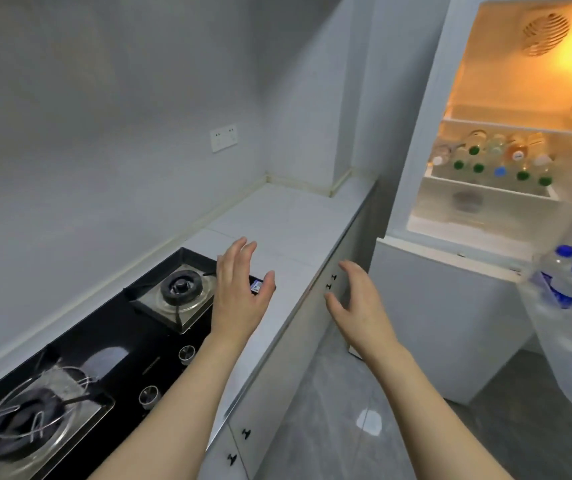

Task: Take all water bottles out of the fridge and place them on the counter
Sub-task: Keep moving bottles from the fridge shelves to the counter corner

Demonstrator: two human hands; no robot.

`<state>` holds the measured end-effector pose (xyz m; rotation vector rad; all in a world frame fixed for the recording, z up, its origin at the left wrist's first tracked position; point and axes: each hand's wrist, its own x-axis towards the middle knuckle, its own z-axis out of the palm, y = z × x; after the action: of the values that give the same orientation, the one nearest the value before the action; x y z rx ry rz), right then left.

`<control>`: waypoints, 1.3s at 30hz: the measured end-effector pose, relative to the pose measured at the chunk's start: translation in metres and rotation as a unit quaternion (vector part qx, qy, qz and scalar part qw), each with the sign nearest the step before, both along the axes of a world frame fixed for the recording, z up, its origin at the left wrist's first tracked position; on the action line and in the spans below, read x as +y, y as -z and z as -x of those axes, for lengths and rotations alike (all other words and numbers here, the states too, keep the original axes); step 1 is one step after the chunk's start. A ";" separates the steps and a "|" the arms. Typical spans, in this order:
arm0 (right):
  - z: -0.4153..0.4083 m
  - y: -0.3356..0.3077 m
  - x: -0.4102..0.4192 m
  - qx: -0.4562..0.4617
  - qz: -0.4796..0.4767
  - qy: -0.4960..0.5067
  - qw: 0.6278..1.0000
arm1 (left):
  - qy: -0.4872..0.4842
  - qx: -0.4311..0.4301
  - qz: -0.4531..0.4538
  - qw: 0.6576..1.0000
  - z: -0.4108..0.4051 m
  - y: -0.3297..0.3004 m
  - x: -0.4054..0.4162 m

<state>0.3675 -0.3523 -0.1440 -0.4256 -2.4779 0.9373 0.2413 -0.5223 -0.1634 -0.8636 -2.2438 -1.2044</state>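
The fridge stands open at the right, lit inside. Several bottles with green, blue and white caps lie on a shelf in it. Two blue-capped water bottles stand in the door rack at the right edge. The white counter runs from the stove to the fridge. My left hand hovers over the counter beside the stove, fingers straight, holding nothing. My right hand hangs in the air past the counter's front edge, fingers spread, holding nothing.
A black gas stove with two burners and knobs takes up the counter's left part. A wall socket sits above the counter. White cabinet doors with small black knobs are below. Grey floor tiles lie between cabinets and fridge.
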 end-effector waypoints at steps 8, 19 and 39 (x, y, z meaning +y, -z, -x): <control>-0.014 0.004 0.092 0.019 0.015 0.076 0.997 | 0.094 -0.015 0.020 0.995 0.002 -0.008 0.112; 0.024 0.014 0.198 0.034 0.009 0.172 0.985 | 0.180 -0.028 0.024 0.983 0.051 0.001 0.247; 0.138 -0.025 0.382 0.066 -0.024 0.309 0.948 | 0.297 -0.070 0.046 0.951 0.178 -0.019 0.461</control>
<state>0.2300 0.0300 -0.1189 -1.0107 -2.0343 0.6144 0.0629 -0.0612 -0.1448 -1.6157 -2.2328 -1.4545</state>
